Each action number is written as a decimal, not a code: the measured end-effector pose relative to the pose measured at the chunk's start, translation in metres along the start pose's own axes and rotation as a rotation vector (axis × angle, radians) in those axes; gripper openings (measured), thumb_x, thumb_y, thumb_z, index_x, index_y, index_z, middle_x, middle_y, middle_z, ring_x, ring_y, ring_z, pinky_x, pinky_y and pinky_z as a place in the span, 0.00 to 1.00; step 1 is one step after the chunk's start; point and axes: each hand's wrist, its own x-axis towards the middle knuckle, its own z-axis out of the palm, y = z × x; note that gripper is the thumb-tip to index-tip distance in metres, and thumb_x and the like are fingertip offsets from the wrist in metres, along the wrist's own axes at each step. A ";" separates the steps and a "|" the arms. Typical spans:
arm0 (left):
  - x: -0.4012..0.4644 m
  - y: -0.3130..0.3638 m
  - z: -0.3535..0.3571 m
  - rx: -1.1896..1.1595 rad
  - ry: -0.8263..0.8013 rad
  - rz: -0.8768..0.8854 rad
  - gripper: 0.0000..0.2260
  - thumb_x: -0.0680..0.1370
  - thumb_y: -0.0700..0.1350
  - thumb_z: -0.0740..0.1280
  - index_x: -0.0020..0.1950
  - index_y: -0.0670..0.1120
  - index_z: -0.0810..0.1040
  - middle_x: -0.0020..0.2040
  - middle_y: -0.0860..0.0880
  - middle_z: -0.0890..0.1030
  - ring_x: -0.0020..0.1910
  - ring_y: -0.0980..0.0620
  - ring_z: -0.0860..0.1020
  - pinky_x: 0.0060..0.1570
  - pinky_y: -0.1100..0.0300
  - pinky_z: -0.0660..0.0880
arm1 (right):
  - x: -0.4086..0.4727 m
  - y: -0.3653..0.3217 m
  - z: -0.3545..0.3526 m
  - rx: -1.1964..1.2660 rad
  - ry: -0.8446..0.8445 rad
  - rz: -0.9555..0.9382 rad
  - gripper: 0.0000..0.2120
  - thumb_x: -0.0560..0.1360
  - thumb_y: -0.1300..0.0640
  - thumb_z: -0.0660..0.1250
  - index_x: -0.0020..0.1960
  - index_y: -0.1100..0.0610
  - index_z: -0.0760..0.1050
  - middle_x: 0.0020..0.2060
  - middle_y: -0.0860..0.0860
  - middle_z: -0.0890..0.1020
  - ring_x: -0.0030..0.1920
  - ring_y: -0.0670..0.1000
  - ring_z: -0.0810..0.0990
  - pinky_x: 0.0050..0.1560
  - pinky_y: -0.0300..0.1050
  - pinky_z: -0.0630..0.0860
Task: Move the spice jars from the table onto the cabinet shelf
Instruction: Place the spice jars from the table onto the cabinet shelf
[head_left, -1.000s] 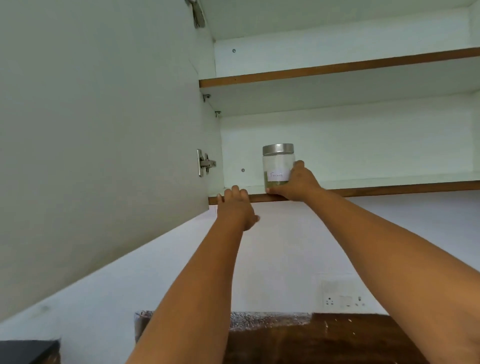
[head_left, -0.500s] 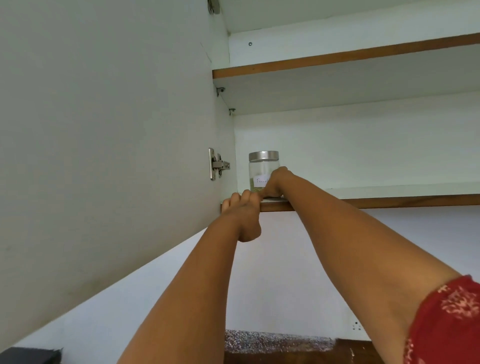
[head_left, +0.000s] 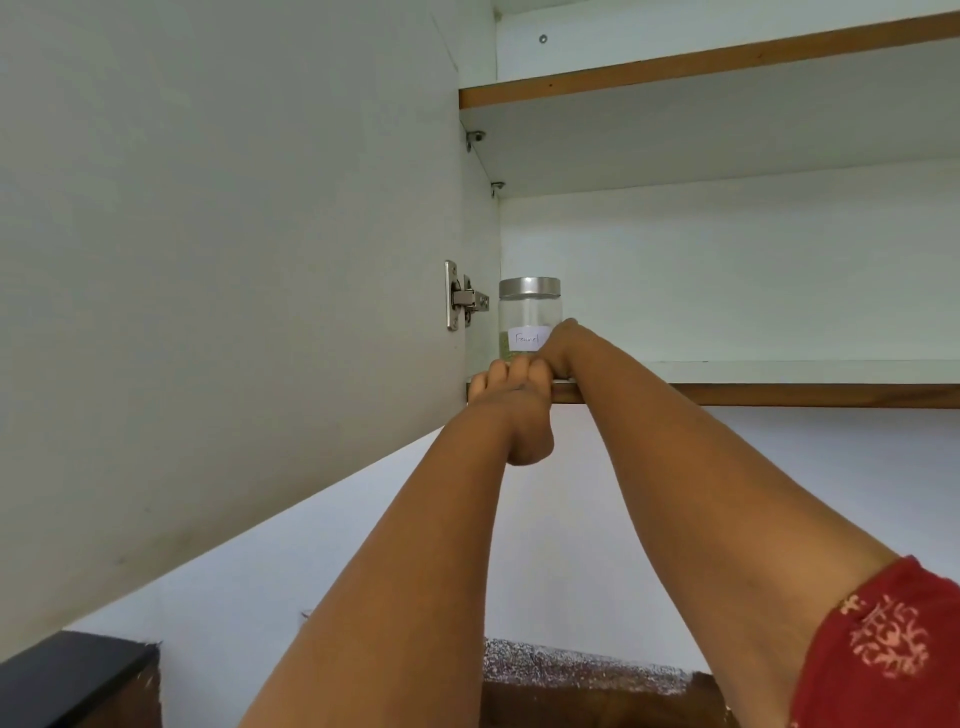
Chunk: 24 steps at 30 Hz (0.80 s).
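Up close, your left hand (head_left: 511, 402) curled its fingers over the brown wooden shelf edge (head_left: 779, 396). Your right hand (head_left: 558, 347) wrapped the clear glass jar with the silver lid (head_left: 529, 318) on the shelf; let go gently. It stood further left than before.

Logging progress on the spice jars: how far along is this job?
Done: one labelled jar stands upright at the lower shelf's left end. In hand: the right hand is against its base; whether it grips is unclear. The left hand grips the shelf edge. Left: unknown, since no other jars show.
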 end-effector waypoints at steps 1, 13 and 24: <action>0.000 0.000 0.000 -0.001 0.005 -0.001 0.25 0.69 0.35 0.61 0.66 0.45 0.62 0.64 0.45 0.63 0.63 0.45 0.63 0.67 0.52 0.59 | 0.001 0.000 0.000 -0.008 -0.006 -0.005 0.30 0.71 0.52 0.74 0.66 0.62 0.67 0.59 0.60 0.77 0.58 0.59 0.77 0.57 0.51 0.73; 0.002 0.000 0.003 0.001 0.016 -0.007 0.26 0.70 0.37 0.63 0.67 0.46 0.61 0.68 0.45 0.62 0.69 0.44 0.59 0.69 0.51 0.56 | 0.004 0.002 0.000 0.045 -0.036 -0.073 0.39 0.73 0.50 0.73 0.73 0.61 0.55 0.66 0.61 0.71 0.65 0.60 0.72 0.63 0.53 0.68; 0.001 0.001 0.002 0.003 -0.012 -0.036 0.25 0.73 0.37 0.61 0.70 0.44 0.59 0.74 0.44 0.56 0.76 0.42 0.50 0.74 0.48 0.51 | 0.002 0.003 0.000 0.058 -0.037 -0.062 0.40 0.71 0.49 0.74 0.73 0.59 0.55 0.64 0.61 0.72 0.63 0.60 0.73 0.63 0.55 0.70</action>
